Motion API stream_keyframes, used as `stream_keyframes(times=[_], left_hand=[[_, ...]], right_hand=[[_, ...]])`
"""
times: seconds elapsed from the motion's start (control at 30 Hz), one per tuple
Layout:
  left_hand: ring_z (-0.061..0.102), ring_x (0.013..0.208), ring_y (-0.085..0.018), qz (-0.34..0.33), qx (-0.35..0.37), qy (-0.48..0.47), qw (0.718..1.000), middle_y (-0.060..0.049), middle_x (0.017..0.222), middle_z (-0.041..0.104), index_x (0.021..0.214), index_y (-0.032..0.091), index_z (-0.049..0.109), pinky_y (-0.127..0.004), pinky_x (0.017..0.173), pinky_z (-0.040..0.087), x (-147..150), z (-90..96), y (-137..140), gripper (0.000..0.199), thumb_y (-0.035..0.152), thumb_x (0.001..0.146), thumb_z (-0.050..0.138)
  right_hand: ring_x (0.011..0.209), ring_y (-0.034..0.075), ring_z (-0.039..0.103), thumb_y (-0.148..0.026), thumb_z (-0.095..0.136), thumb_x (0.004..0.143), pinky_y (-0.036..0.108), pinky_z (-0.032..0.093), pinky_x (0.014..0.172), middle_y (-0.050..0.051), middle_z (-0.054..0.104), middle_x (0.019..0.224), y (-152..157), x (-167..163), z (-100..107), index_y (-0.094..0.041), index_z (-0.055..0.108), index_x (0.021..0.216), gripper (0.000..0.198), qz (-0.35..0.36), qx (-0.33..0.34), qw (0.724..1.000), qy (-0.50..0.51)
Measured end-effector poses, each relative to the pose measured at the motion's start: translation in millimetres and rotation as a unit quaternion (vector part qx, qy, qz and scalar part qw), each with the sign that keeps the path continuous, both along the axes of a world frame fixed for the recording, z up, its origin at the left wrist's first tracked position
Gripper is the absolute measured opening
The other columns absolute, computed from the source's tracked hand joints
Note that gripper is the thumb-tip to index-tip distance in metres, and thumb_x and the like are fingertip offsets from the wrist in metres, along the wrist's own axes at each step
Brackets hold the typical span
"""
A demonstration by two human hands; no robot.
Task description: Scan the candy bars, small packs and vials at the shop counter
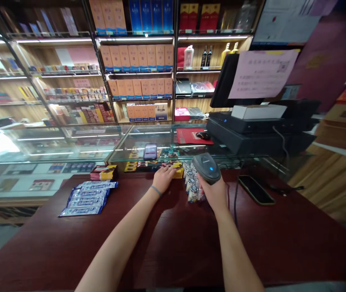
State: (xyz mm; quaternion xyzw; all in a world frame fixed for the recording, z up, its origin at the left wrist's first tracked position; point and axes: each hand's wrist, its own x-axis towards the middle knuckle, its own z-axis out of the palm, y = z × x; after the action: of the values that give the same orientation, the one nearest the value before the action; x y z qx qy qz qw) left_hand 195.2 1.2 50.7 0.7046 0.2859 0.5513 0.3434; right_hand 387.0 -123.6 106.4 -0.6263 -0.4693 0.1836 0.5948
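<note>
My right hand (217,194) is wrapped round a dark grey barcode scanner (205,165) with a blue light on top. Just left of it stand small clear-wrapped items with round silvery tops (192,190); the scanner partly covers them. My left hand (163,178) reaches to the table's far side, its fingers stretched out over a row of yellow-and-brown packets (177,170). Whether it presses on them or only rests there I cannot tell. Farther left lie blue-and-silver long sachets (86,198) in an overlapping row, with a stack of red-and-yellow packets (103,173) behind them.
The dark red table (173,247) meets a glass display counter (130,142). A phone (256,190) lies right of the scanner's cable. A monitor (226,81) and black till equipment (258,129) stand at the back right. On the glass sit a small device (151,151) and a mouse (202,135).
</note>
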Motion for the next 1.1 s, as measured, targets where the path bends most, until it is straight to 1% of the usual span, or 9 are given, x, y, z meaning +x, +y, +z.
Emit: stream_keyframes(times=[0.1, 0.23, 0.37, 0.47, 0.7, 0.87, 0.93, 1.03, 1.1], left_hand=[[0.069, 0.115, -0.028, -0.002, -0.049, -0.012, 0.999, -0.009, 0.102, 0.079, 0.084, 0.029, 0.073, -0.042, 0.120, 0.038, 11.2, -5.4, 7.2, 0.026, 0.006, 0.074, 0.080], [0.068, 0.117, -0.028, -0.001, -0.086, -0.059, 0.995, -0.007, 0.100, 0.079, 0.077, 0.030, 0.071, -0.044, 0.122, 0.038, 18.6, -9.6, 15.6, 0.023, 0.010, 0.074, 0.082], [0.056, 0.137, -0.030, -0.036, -0.175, -0.091, 0.980, -0.008, 0.105, 0.077, 0.079, 0.029, 0.073, -0.048, 0.130, 0.019, 21.3, -7.8, 18.9, 0.038, -0.006, 0.066, 0.079], [0.044, 0.147, -0.031, -0.057, -0.178, -0.063, 0.980, -0.008, 0.113, 0.075, 0.085, 0.029, 0.075, -0.049, 0.132, 0.008, 22.5, -5.9, 18.2, 0.048, -0.013, 0.061, 0.077], [0.048, 0.144, -0.033, -0.050, -0.164, -0.078, 0.982, -0.007, 0.115, 0.075, 0.083, 0.029, 0.072, -0.052, 0.130, 0.013, 22.9, -4.4, 15.6, 0.045, -0.009, 0.060, 0.081], [0.034, 0.154, -0.029, -0.091, -0.186, -0.067, 0.976, -0.008, 0.122, 0.074, 0.091, 0.027, 0.075, -0.048, 0.132, 0.006, 19.6, 6.3, 8.8, 0.054, -0.016, 0.059, 0.074], [0.032, 0.156, -0.029, -0.099, -0.192, -0.079, 0.973, -0.008, 0.125, 0.073, 0.092, 0.028, 0.076, -0.048, 0.132, 0.008, 14.5, 12.3, 3.3, 0.055, -0.016, 0.059, 0.073], [0.040, 0.151, -0.028, -0.090, -0.214, -0.127, 0.964, -0.008, 0.122, 0.073, 0.089, 0.028, 0.075, -0.048, 0.131, 0.017, -1.8, 18.4, -6.3, 0.049, -0.015, 0.065, 0.069], [0.048, 0.145, -0.028, -0.067, -0.203, -0.142, 0.967, -0.008, 0.120, 0.073, 0.088, 0.028, 0.075, -0.048, 0.130, 0.021, -19.6, 18.9, -11.4, 0.046, -0.013, 0.067, 0.071]], right_hand=[[0.044, 0.021, 0.061, -0.051, 0.074, 0.079, 0.032, 0.051, 0.048, 0.000, 0.069, 0.064, -1.1, 2.7, 1.9, -0.020, 0.064, 0.117, 0.050, -0.007, 0.005, 1.000, 0.019], [0.042, 0.021, 0.059, -0.050, 0.076, 0.078, 0.032, 0.050, 0.046, -0.002, 0.064, 0.057, -0.5, 5.1, 1.8, -0.020, 0.065, 0.114, 0.048, -0.005, 0.006, 0.999, 0.044], [0.042, 0.020, 0.059, -0.050, 0.077, 0.076, 0.031, 0.049, 0.044, -0.003, 0.064, 0.056, 0.3, 5.3, 0.6, -0.021, 0.065, 0.112, 0.047, -0.009, 0.013, 0.998, 0.058], [0.041, 0.020, 0.058, -0.052, 0.077, 0.076, 0.031, 0.048, 0.043, -0.003, 0.062, 0.055, 0.8, 4.7, -0.6, -0.022, 0.064, 0.106, 0.044, -0.004, 0.016, 0.998, 0.063], [0.042, 0.020, 0.058, -0.053, 0.075, 0.077, 0.032, 0.050, 0.044, -0.003, 0.061, 0.054, 0.7, 3.3, -0.5, -0.024, 0.062, 0.098, 0.038, -0.003, 0.007, 0.999, 0.048], [0.042, 0.020, 0.057, -0.051, 0.075, 0.078, 0.032, 0.049, 0.043, -0.002, 0.064, 0.059, -2.5, -0.3, 4.2, -0.023, 0.061, 0.106, 0.042, -0.001, 0.013, 0.999, 0.046], [0.042, 0.019, 0.057, -0.051, 0.074, 0.078, 0.032, 0.048, 0.043, -0.002, 0.063, 0.059, -3.8, -2.1, 5.3, -0.023, 0.061, 0.104, 0.040, 0.000, 0.018, 0.999, 0.046], [0.043, 0.019, 0.057, -0.051, 0.074, 0.080, 0.032, 0.049, 0.045, -0.002, 0.063, 0.060, -4.3, -5.5, 4.6, -0.024, 0.059, 0.099, 0.036, 0.005, 0.026, 0.999, 0.041], [0.043, 0.019, 0.057, -0.051, 0.074, 0.079, 0.032, 0.050, 0.045, -0.002, 0.063, 0.060, -3.4, -8.8, 2.5, -0.024, 0.060, 0.100, 0.037, 0.009, 0.024, 0.999, 0.038]])
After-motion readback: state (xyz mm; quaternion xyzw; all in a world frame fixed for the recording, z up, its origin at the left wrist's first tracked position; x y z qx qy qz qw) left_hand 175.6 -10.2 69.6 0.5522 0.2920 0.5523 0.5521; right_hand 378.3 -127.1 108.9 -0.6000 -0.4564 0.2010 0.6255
